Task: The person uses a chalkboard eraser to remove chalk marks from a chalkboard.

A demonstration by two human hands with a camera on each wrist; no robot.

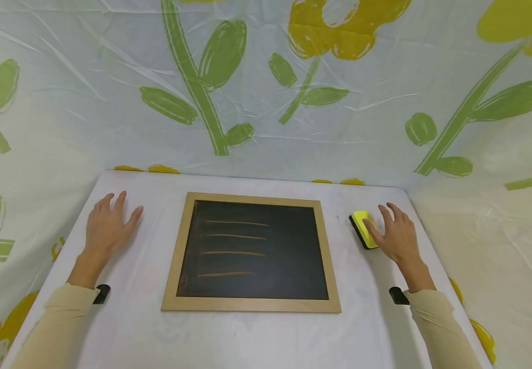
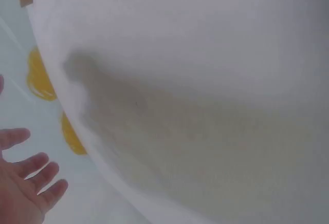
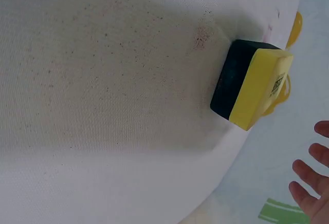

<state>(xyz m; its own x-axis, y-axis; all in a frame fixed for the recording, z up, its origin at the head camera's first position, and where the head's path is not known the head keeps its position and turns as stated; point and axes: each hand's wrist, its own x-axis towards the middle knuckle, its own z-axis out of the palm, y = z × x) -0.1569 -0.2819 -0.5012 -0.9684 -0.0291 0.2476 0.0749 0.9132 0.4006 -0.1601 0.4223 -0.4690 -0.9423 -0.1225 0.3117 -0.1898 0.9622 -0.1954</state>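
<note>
A wood-framed chalkboard (image 1: 289,251) lies on the white table, with several yellowish chalk lines on its left and middle part. To its right sits a board eraser (image 1: 361,225), yellow on top with a black pad; the right wrist view shows the same eraser (image 3: 252,85) standing on its dark side. My right hand (image 1: 397,236) hovers beside and partly over the eraser, fingers spread and holding nothing. On the far left, my left hand (image 1: 106,228) is held over the table with its fingers apart, nothing in it. In the left wrist view that hand (image 2: 25,183) shows only partly.
The white table (image 1: 229,341) has rounded far corners. Behind it and at both sides hangs a pale cloth (image 1: 123,118) printed with green leaves and yellow flowers. Dark specks (image 3: 200,36) mark the tabletop near the eraser.
</note>
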